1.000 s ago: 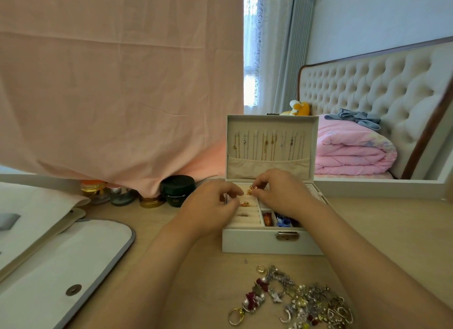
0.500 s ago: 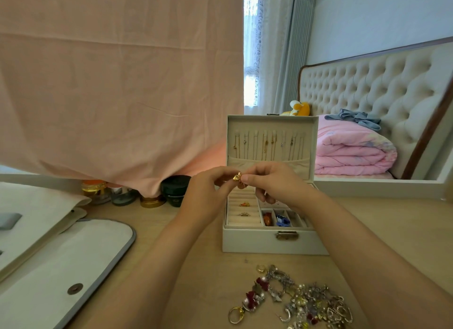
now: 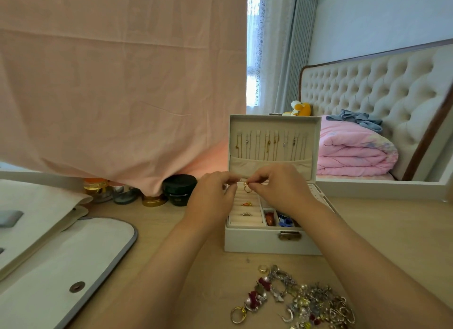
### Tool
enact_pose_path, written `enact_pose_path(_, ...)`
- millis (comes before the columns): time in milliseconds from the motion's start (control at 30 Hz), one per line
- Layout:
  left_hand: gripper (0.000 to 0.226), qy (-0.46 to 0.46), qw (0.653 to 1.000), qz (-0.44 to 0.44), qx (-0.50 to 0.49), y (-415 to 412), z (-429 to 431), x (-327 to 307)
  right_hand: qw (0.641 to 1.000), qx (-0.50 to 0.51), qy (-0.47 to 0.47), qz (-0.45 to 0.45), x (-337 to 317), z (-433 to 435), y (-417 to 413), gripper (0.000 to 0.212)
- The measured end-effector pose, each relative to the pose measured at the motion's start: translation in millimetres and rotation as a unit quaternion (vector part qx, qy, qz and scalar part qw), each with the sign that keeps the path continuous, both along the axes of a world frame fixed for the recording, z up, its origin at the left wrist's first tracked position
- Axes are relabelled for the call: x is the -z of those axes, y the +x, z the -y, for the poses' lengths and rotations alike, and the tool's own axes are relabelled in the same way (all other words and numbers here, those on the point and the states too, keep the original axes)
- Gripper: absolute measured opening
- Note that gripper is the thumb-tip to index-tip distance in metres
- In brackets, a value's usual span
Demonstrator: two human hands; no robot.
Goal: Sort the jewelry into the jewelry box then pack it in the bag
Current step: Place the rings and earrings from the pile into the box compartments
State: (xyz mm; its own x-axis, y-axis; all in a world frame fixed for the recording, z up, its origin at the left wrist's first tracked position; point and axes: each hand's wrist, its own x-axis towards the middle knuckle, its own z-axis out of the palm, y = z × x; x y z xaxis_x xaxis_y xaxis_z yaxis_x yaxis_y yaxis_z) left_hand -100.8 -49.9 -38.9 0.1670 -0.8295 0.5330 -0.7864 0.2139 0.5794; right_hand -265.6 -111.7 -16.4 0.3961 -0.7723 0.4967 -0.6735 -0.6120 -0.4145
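A white jewelry box (image 3: 257, 243) stands open on the wooden table, with several necklaces hanging inside its lid (image 3: 274, 127). My right hand (image 3: 279, 189) pinches a gold ring (image 3: 247, 188) above the ring rolls at the box's back left. My left hand (image 3: 213, 201) hovers just left of the ring with curled fingers, a small gap away. Two rings (image 3: 246, 203) sit in the rolls, and coloured pieces lie in the small compartments (image 3: 269, 217). A heap of loose jewelry (image 3: 306, 301) lies in front of the box. The white bag (image 3: 61, 267) lies at the left, flap open.
Dark and gold cosmetic jars (image 3: 180, 189) stand behind, left of the box, under a hanging pink cloth (image 3: 122, 83). A white frame edge (image 3: 380, 187) runs along the table's back right, with a bed and pink quilt beyond it.
Both hands lifted the gold ring from the box, pinching it together. Now they have lowered slightly; the right hand alone pinches the ring and the left fingers have come off it.
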Motion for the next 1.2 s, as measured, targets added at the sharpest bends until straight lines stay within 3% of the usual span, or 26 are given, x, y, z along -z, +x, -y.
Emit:
enact_pose_path(300,0.031,0.031,0.996,0.059,0.052,4.2,-4.4,6.8,0.997,0.024,-0.015,-0.070,10.6,-2.7,7.6,0.007)
enact_pose_path(567,0.033,0.051,0.988,0.133,0.052,6.5,-6.3,4.8,0.990,-0.042,0.116,-0.073,-3.1,0.3,-5.6,0.020)
enact_pose_path(1200,0.038,0.072,0.983,0.161,0.053,4.4,-8.6,2.8,0.985,-0.037,0.085,-0.145,-2.7,-8.4,-3.6,0.020)
